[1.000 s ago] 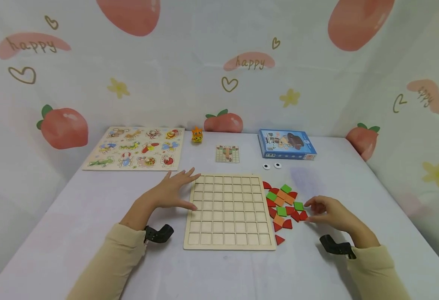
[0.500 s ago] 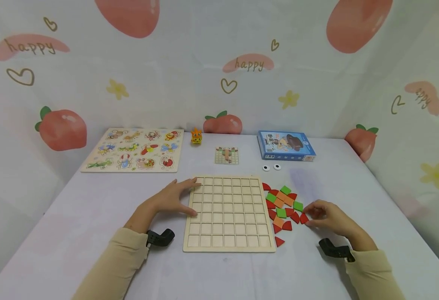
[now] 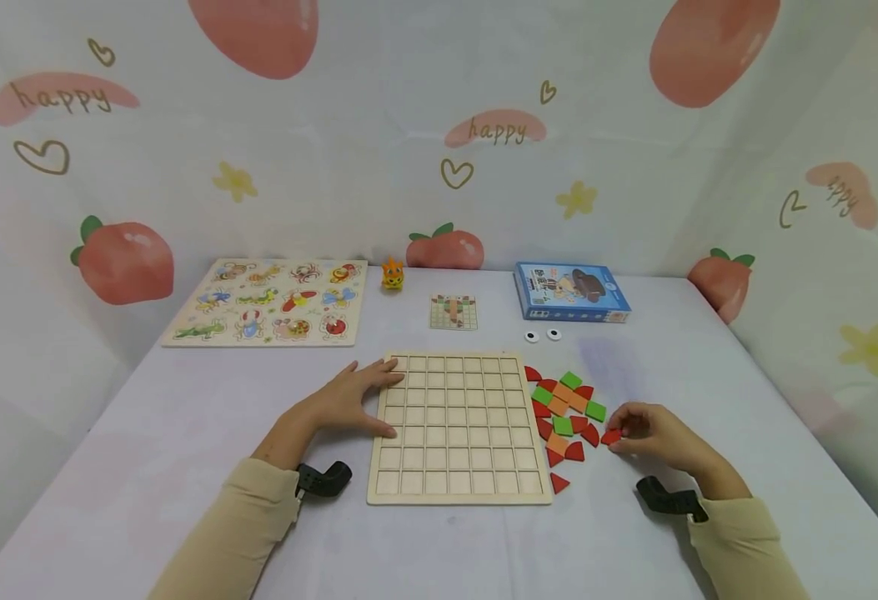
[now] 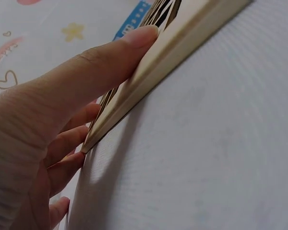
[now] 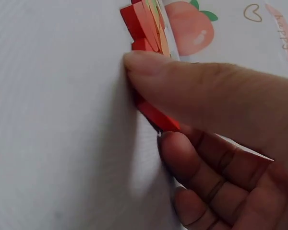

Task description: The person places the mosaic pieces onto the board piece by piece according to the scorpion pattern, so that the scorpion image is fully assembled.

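Observation:
The left hand (image 3: 348, 403) rests on the left edge of a wooden grid board (image 3: 439, 498), fingers spread, thumb lying on the rim; the left wrist view shows that thumb on the board's frame (image 4: 156, 67). At the right of the loose tiles, the right hand (image 3: 659, 435) pinches a red tile (image 3: 609, 437) between thumb and fingers. In the right wrist view the thumb of the right hand (image 5: 158, 105) covers part of the red tile (image 5: 156, 115). Several red, green and orange tiles (image 3: 563, 426) lie beside the board's right edge.
Behind the board are a small pattern card (image 3: 454, 312), two white discs with black dots (image 3: 532, 337), a blue box (image 3: 572, 292) and an orange figurine (image 3: 393, 274). An insect puzzle board (image 3: 266, 304) lies at the back left.
The right hand has moved slightly left and down from beside the green tile to the red one, which it now pinches and has turned. The left hand has lowered its fingers onto the board's edge.

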Demonstrator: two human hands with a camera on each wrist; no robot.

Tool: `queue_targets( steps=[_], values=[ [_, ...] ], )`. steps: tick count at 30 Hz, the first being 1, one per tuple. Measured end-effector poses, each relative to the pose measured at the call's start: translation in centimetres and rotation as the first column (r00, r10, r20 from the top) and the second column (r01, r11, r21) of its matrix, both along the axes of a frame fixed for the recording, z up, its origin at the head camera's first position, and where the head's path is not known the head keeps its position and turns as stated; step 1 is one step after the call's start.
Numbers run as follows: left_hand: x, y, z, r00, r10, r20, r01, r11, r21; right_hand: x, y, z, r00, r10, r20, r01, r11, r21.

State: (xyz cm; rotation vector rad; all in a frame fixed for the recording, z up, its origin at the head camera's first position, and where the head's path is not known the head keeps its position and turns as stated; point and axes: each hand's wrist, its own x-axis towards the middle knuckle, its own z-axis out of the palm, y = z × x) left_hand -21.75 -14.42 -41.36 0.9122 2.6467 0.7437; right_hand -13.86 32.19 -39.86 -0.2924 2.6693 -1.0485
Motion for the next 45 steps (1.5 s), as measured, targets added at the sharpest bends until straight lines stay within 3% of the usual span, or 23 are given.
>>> queue_targets(
  steps=[9,30,45],
  values=[
    [0.1,0.0,0.3,1.000,0.005,0.019,-0.005,1.000,0.008,-0.1,-0.1,0.4,0.998,0.005,0.057,-0.003,1.000,-0.023],
    [0.0,-0.1,-0.5,1.000,0.002,0.023,-0.003,0.999,0.038,-0.4,1.0,0.3,0.990,0.092,0.110,-0.080,0.990,-0.114],
    [0.0,-0.1,-0.6,0.999,-0.001,0.037,0.000,0.999,0.037,-3.0,-1.6,0.9,0.981,0.102,0.166,-0.063,0.972,-0.228]
  ],
)
